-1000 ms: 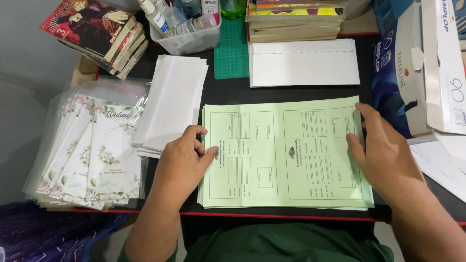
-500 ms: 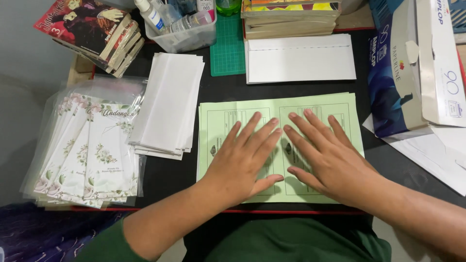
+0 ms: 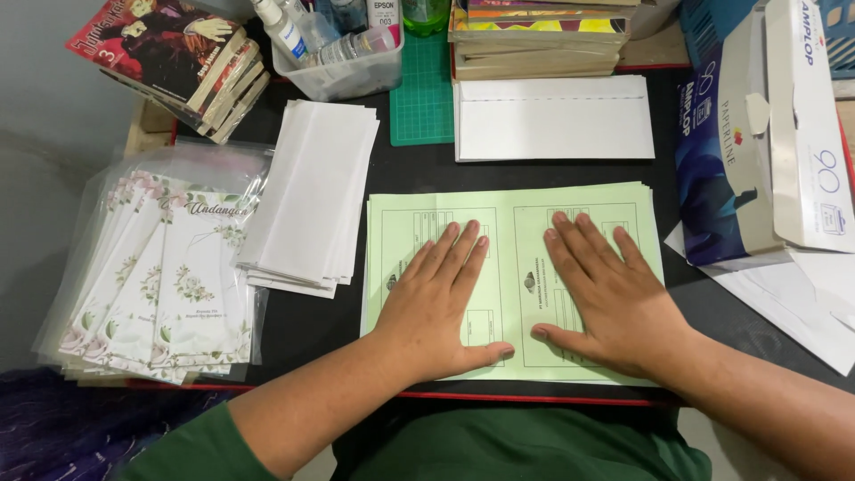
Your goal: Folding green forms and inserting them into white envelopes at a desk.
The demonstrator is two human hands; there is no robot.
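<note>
A stack of light green printed sheets (image 3: 512, 200) lies on the black desk in front of me. My left hand (image 3: 441, 303) rests flat on the left half of the top sheet, fingers spread. My right hand (image 3: 606, 294) lies flat on the right half, fingers spread too. Neither hand holds anything. The thumbs point toward each other near the sheet's lower middle.
A pile of folded white papers (image 3: 312, 196) sits left of the green stack, and floral cards in clear sleeves (image 3: 165, 276) lie further left. Behind are white envelopes (image 3: 552, 116), a green cutting mat (image 3: 423, 89), a bin of bottles (image 3: 334, 44), books (image 3: 178, 53) and a paper ream box (image 3: 766, 134).
My hands moved from the outer edges of the green stack onto its middle, then slid slightly apart while pressing flat. The stack now lies squarer.
</note>
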